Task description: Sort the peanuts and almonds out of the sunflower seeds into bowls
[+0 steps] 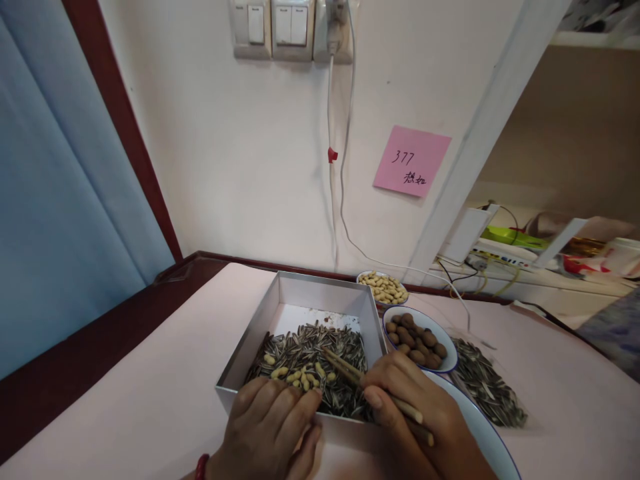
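A white, open-topped box (pixel 325 295) holds striped sunflower seeds (pixel 300 341), with several peanuts (pixel 306 379) lying on them near the front. My left hand (pixel 270 423) grips the box's near wall, its fingers over the rim and the thumb on the outside. In my right hand (pixel 420 407) is a pair of wooden chopsticks (pixel 345 365), held at a slant over the box. Their tips reach down to the seeds, apparently with nothing pinched between them. Under and beside my right hand, a large white blue-rimmed dish (pixel 483 427) is partly hidden.
Behind the box stands a bowl of peanuts (pixel 384 288). Right of it is a blue-rimmed bowl (pixel 447 340) of round brown nuts. More sunflower seeds (pixel 487 383) lie to the right, seemingly in a clear bag. A white cable (pixel 400 265) runs from the wall socket onto the table.
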`<act>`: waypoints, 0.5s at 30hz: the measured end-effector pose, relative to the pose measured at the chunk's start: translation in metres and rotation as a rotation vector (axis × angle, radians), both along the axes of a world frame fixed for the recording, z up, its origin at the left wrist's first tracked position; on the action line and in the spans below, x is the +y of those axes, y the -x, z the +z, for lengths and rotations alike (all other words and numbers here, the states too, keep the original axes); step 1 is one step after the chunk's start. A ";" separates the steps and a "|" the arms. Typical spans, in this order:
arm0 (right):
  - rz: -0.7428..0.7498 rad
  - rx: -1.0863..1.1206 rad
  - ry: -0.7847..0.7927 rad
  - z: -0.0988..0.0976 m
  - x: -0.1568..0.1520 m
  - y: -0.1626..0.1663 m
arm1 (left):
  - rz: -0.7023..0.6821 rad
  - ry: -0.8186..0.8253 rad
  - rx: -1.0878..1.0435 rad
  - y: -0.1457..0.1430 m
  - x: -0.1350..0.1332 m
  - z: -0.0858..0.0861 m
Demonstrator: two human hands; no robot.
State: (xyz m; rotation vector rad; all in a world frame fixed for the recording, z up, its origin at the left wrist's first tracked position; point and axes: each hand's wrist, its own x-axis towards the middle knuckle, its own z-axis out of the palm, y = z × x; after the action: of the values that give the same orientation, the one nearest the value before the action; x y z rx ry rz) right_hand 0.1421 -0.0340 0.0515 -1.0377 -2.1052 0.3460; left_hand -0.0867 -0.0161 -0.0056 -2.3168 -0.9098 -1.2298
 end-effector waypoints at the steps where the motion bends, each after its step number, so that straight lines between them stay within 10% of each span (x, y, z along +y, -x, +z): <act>1: -0.002 -0.001 0.001 -0.001 0.000 0.000 | 0.000 0.005 0.003 0.000 0.000 0.000; 15: -0.092 0.055 -0.166 0.025 -0.012 -0.007 | 0.003 0.005 0.004 0.001 0.001 -0.003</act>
State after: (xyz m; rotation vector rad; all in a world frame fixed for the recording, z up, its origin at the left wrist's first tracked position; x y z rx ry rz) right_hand 0.1493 -0.0457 0.0765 -1.0124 -1.9930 0.1500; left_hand -0.0876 -0.0155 -0.0083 -2.3202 -0.9159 -1.2229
